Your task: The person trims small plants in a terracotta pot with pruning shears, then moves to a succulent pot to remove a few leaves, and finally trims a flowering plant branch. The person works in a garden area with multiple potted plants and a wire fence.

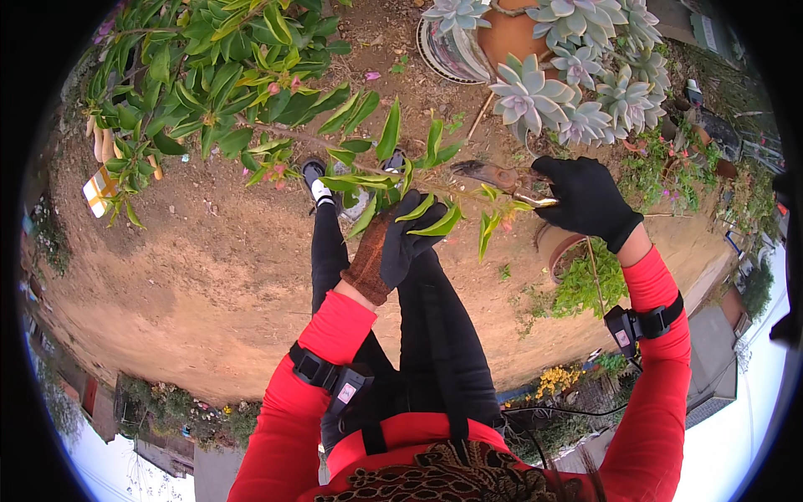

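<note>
My left hand [411, 235], in a brown and black work glove, is closed around a leafy shrub branch [301, 135] in front of my legs. That branch comes from the bushy green shrub [232, 81] at the upper left and bears small pink blooms. To the right, my right hand [580, 197] in a black glove grips a pair of pruning shears [499, 177]. The worn blades point left, close above the thin tip of the branch. Whether they touch it I cannot tell.
A terracotta pot [511, 37] and grey-green succulents [533, 94] stand at the upper right. Below my right hand is a potted leafy plant [586, 276]. A white and yellow box [100, 191] lies at the left. My feet stand on bare soil [188, 282].
</note>
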`<state>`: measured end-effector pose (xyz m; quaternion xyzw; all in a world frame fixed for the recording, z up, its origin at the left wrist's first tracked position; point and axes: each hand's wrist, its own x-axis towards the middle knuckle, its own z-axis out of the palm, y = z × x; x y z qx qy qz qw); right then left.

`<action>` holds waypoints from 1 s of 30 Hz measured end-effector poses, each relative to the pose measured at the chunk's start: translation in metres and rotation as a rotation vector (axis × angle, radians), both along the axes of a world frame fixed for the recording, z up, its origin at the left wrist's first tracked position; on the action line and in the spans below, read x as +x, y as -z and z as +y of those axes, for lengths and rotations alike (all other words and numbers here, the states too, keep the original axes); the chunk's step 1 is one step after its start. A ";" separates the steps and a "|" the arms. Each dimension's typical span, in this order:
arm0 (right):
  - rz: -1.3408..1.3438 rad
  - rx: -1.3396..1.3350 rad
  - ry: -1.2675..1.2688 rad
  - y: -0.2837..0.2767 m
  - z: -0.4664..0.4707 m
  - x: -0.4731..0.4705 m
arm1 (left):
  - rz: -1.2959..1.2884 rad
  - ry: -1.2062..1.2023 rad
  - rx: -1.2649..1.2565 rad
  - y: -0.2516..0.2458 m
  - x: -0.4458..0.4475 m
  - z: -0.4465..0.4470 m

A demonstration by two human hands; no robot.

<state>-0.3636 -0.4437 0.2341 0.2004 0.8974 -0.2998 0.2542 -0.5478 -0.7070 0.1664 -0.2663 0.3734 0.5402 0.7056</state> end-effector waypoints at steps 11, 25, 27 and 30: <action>0.115 -0.203 0.065 0.038 -0.007 0.005 | -0.041 -0.150 0.005 -0.002 -0.002 0.000; -0.116 -0.454 0.954 0.032 -0.110 0.080 | -0.140 -0.171 0.090 0.019 0.011 0.002; 0.032 -0.429 1.017 0.026 -0.136 0.081 | -0.146 -0.189 0.165 0.021 0.008 0.002; -0.155 -0.569 1.071 0.009 -0.159 0.082 | -0.225 -0.295 0.338 0.024 0.003 -0.003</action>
